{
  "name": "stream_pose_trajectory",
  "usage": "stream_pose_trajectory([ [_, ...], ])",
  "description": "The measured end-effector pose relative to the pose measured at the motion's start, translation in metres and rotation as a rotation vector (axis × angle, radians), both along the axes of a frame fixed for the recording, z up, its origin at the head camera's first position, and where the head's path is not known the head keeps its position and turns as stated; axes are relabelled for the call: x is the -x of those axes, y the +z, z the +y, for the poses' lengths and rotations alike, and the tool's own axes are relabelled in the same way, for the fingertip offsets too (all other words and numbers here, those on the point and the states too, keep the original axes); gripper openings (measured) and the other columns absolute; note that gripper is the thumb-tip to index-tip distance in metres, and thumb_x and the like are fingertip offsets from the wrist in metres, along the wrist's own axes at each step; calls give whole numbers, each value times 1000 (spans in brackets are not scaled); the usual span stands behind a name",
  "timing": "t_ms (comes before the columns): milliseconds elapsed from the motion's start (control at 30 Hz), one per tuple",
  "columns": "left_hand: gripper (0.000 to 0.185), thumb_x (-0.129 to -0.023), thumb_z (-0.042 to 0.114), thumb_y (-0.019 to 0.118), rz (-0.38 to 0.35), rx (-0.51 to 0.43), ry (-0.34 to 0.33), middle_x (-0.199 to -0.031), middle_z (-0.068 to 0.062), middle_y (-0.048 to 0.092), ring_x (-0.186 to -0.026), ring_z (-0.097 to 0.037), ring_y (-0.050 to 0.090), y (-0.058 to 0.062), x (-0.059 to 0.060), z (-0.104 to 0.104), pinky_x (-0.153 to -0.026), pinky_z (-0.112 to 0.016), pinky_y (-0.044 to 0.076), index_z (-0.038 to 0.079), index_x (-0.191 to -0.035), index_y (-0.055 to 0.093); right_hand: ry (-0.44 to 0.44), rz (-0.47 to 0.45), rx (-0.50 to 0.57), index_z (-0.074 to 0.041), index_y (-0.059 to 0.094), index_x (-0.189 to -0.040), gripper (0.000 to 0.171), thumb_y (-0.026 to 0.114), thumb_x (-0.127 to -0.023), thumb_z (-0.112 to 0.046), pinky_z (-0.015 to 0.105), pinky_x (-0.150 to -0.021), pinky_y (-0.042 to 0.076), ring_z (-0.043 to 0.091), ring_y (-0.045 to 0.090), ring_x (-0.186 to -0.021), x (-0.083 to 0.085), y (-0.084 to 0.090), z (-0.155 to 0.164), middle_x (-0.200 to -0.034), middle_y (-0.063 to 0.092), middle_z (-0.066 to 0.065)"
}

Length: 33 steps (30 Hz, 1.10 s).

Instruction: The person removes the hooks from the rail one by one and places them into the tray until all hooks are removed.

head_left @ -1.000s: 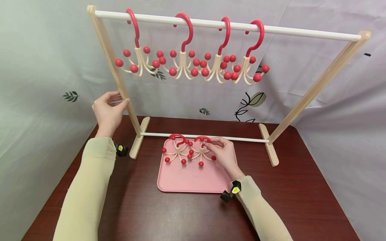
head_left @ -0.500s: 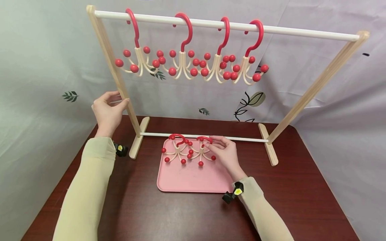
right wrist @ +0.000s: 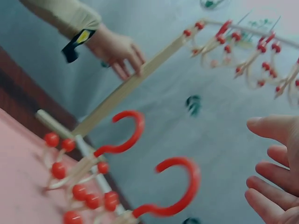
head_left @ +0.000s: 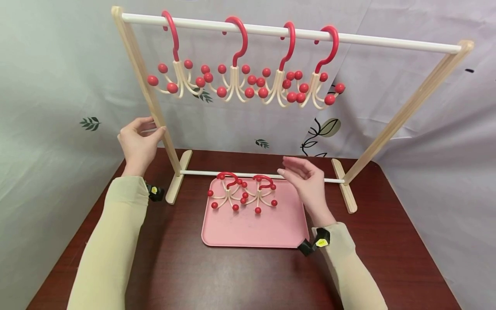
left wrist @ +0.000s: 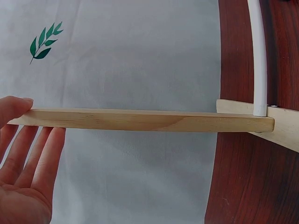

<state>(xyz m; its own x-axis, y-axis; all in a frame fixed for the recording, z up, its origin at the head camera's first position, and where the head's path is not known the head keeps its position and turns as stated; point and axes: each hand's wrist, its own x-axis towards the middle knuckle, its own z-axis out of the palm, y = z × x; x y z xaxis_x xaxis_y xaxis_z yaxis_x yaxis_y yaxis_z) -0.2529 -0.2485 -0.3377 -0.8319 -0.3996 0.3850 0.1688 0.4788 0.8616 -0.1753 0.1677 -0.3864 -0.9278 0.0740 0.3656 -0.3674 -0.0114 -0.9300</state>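
My left hand (head_left: 137, 144) pinches the left wooden post (left wrist: 140, 120) of a drying-rack-like frame, with the thumb on one side and fingers on the other. My right hand (head_left: 308, 185) is raised over the right back part of the pink tray (head_left: 255, 234), fingers loosely bent and apart, holding nothing. To its left on the tray stand two claw-shaped hangers with red hooks and red ball tips, the right hanger (head_left: 258, 196) and the left hanger (head_left: 228, 196). Both red hooks also show in the right wrist view, beside the right hand's fingers (right wrist: 268, 186).
Several matching hangers (head_left: 234, 82) hang from the white top rail (head_left: 387, 41), toward its left and middle. A lower white rail (head_left: 325, 180) runs just behind the tray. The right post (head_left: 410, 110) stands on a wooden foot (head_left: 345, 187) on the dark red table (head_left: 248, 280).
My right hand has let go of the right hanger's hook and moved up and to the right. That hanger stays on the tray. The left hand keeps its place on the post.
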Motion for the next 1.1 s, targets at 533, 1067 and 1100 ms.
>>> stream_pose_trajectory([
  [533,38,-88,31,81,-11,-1,2,-112,-6,75,-94,-13,72,0,-1,0,-78,-23,58,17,-123,75,-26,259,141,7,70,-120,41,80,-81,11,38,-96,54,31,69,-109,-16,95,19,-120,69,23],
  [1067,38,-88,29,81,-3,-2,-4,-111,-6,75,-94,-14,72,0,0,0,-78,-22,58,15,-122,75,-112,411,224,16,68,-114,41,80,-75,18,40,-96,54,36,69,-106,-20,143,29,-115,68,30],
  [1100,38,-88,29,81,-2,-2,-5,-111,-6,75,-94,-13,72,0,0,0,-78,-22,58,15,-122,75,-110,412,230,16,68,-114,40,80,-75,18,40,-96,54,36,69,-105,-19,145,30,-114,68,30],
])
